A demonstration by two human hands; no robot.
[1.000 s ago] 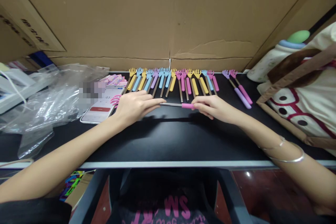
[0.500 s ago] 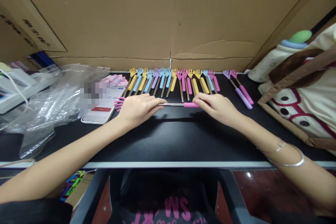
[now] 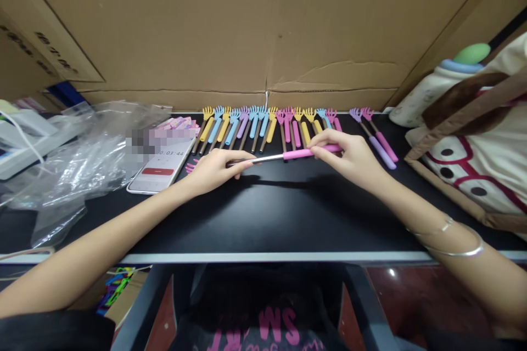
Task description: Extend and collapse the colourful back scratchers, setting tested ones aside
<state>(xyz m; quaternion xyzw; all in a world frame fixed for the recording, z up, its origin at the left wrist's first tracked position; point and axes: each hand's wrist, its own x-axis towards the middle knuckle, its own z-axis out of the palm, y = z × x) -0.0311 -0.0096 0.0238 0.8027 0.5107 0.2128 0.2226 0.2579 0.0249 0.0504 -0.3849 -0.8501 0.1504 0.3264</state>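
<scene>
Between my two hands is a pink back scratcher (image 3: pixel 298 153) with a silver rod, held above the black table and tilted slightly up to the right. My left hand (image 3: pixel 218 169) is closed around the rod, and the pink claw end pokes out past its far side. With thumb and fingertips my right hand (image 3: pixel 343 156) pinches the pink handle, whose end lies under the fingers. Behind them lies a row of several back scratchers (image 3: pixel 252 123) in yellow, blue, purple and pink. A purple back scratcher (image 3: pixel 381 151) and a pink back scratcher (image 3: pixel 387 147) lie apart to the right.
A phone (image 3: pixel 162 167) showing a timer and a crumpled clear plastic bag (image 3: pixel 94 148) lie on the left, beside pink wrappers (image 3: pixel 177 124). A cloth bag (image 3: pixel 473 175) and a white bottle (image 3: pixel 428 93) stand right. Cardboard (image 3: pixel 230 27) walls the back.
My right hand has lifted and shifted right, loosening into a fingertip pinch. More of the pink handle shows, and the back scratcher now tilts up to the right.
</scene>
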